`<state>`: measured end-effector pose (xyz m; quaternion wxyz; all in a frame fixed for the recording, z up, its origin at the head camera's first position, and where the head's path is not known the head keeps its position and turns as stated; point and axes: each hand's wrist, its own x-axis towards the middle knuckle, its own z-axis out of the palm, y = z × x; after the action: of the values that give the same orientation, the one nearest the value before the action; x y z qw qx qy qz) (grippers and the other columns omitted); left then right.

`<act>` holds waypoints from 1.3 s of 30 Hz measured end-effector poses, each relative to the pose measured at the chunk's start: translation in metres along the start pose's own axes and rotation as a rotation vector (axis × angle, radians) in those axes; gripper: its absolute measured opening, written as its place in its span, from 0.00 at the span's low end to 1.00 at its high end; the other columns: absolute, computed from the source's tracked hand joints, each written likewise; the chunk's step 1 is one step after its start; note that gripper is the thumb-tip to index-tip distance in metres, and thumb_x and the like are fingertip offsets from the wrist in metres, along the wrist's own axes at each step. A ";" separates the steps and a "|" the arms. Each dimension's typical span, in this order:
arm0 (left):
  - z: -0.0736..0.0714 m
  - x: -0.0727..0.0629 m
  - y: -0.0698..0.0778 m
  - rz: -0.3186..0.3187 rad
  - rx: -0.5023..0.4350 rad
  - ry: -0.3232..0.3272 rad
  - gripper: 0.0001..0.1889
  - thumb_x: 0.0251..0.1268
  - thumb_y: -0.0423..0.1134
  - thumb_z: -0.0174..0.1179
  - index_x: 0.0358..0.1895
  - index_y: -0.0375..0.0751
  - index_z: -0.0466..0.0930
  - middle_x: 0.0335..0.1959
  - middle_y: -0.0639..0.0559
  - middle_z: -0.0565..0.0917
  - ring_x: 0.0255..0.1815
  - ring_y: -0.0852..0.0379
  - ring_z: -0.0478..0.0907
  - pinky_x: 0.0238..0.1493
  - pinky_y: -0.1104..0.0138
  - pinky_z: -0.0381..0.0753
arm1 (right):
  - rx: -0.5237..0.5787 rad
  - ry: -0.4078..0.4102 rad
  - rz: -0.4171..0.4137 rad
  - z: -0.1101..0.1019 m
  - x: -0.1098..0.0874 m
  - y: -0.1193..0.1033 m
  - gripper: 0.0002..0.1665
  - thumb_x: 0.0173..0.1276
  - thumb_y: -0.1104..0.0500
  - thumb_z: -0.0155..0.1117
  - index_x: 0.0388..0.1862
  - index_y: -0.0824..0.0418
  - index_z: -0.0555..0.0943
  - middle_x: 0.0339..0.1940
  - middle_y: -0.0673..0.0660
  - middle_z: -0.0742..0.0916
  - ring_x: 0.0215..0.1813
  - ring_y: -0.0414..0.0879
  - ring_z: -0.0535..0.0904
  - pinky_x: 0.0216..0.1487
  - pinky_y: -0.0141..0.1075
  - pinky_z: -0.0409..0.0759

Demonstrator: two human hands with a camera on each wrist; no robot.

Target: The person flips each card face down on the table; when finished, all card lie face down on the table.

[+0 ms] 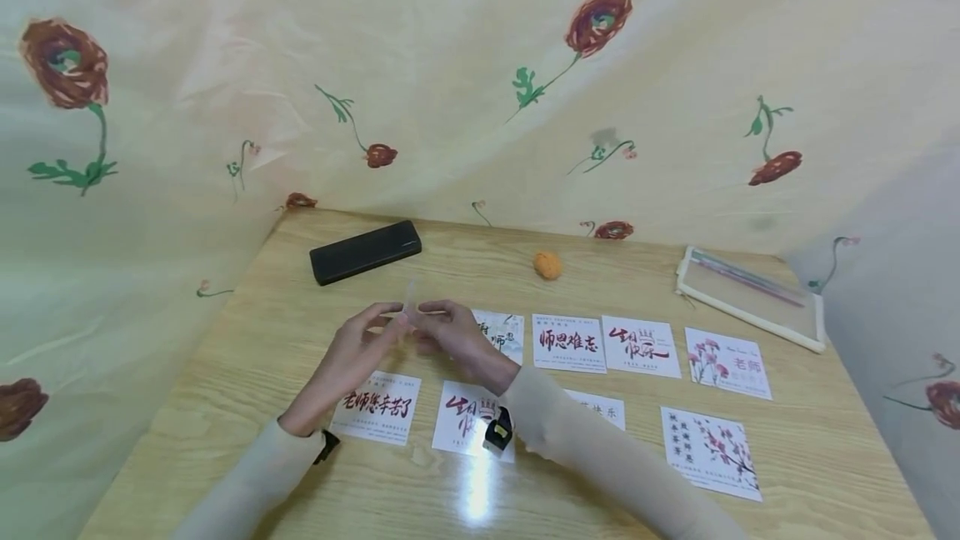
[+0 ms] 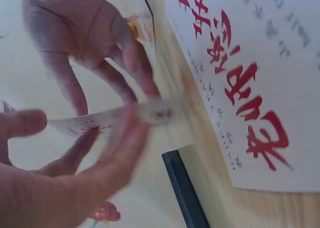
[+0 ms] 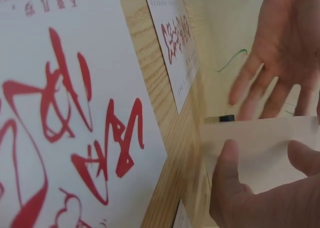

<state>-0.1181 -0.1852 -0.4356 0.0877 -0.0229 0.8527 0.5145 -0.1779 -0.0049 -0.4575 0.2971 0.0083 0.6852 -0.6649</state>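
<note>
Both hands meet over the left middle of the table around a small white card (image 1: 409, 297), seen nearly edge-on in the head view. My left hand (image 1: 366, 344) pinches it from one side, thumb at one end and fingers along the other in the left wrist view. Opposite, my right hand (image 1: 459, 342) holds the card with its fingertips. Small print and a red mark show on the card (image 2: 161, 113) in the left wrist view, slightly blurred. Its blank back (image 3: 260, 148) faces the right wrist camera, with right fingertips against it and left fingers partly hidden behind.
Printed cards lie in two rows, including a red-lettered card (image 1: 568, 343) and a blossom card (image 1: 711, 452). Behind the hands is a black case (image 1: 366, 252). An orange lump (image 1: 547, 265) and a white-edged pouch (image 1: 750, 294) sit farther right. Floral cloth (image 1: 450, 90) surrounds the table.
</note>
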 end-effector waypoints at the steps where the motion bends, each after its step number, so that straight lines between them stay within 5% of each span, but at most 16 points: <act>1: -0.001 0.000 0.000 0.008 -0.051 0.005 0.26 0.84 0.55 0.49 0.75 0.47 0.72 0.61 0.38 0.82 0.58 0.41 0.86 0.59 0.54 0.86 | -0.006 0.005 0.009 0.000 0.001 0.000 0.40 0.74 0.45 0.69 0.76 0.64 0.69 0.64 0.67 0.85 0.58 0.56 0.88 0.58 0.41 0.88; 6: -0.007 0.001 0.000 0.038 -0.251 0.051 0.20 0.84 0.41 0.52 0.71 0.38 0.75 0.61 0.36 0.80 0.58 0.43 0.86 0.60 0.66 0.86 | -0.031 0.063 0.026 0.000 0.002 -0.001 0.47 0.71 0.42 0.72 0.78 0.63 0.65 0.70 0.66 0.81 0.58 0.54 0.86 0.56 0.41 0.88; 11: -0.012 0.002 -0.003 0.045 -0.261 0.108 0.18 0.82 0.40 0.55 0.68 0.39 0.77 0.59 0.37 0.81 0.59 0.42 0.86 0.61 0.62 0.86 | -0.089 0.156 0.021 -0.002 0.001 -0.002 0.43 0.69 0.45 0.74 0.75 0.61 0.69 0.67 0.64 0.82 0.47 0.51 0.88 0.49 0.38 0.89; 19: -0.023 0.003 -0.006 0.022 -0.174 0.203 0.19 0.78 0.34 0.58 0.68 0.40 0.79 0.61 0.39 0.82 0.57 0.43 0.84 0.58 0.64 0.88 | -0.107 0.165 0.016 -0.008 0.001 -0.001 0.31 0.70 0.55 0.73 0.69 0.62 0.75 0.58 0.61 0.85 0.40 0.48 0.87 0.45 0.35 0.89; 24: -0.031 0.007 -0.010 0.009 -0.070 0.228 0.18 0.75 0.31 0.58 0.64 0.37 0.82 0.58 0.37 0.84 0.56 0.44 0.83 0.49 0.76 0.84 | -0.101 0.135 0.010 -0.012 0.000 -0.001 0.29 0.72 0.59 0.71 0.68 0.64 0.76 0.55 0.62 0.86 0.43 0.47 0.87 0.46 0.36 0.89; 32: -0.037 0.014 -0.020 0.017 0.077 0.197 0.18 0.70 0.28 0.59 0.61 0.32 0.83 0.51 0.34 0.86 0.52 0.43 0.84 0.43 0.74 0.81 | -0.082 0.102 0.037 -0.016 -0.005 -0.003 0.26 0.75 0.60 0.66 0.69 0.64 0.77 0.56 0.62 0.87 0.50 0.49 0.88 0.53 0.37 0.89; 39: -0.037 0.020 -0.026 -0.039 0.122 0.167 0.17 0.67 0.27 0.63 0.58 0.29 0.83 0.49 0.34 0.85 0.50 0.42 0.85 0.44 0.68 0.83 | -0.123 0.130 0.030 -0.015 -0.001 -0.003 0.24 0.72 0.64 0.68 0.66 0.65 0.79 0.54 0.61 0.88 0.48 0.49 0.89 0.54 0.37 0.89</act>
<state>-0.1395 -0.2289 -0.4448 0.0275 -0.0767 0.8862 0.4561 -0.1846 0.0090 -0.4557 0.2619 0.0435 0.7424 -0.6151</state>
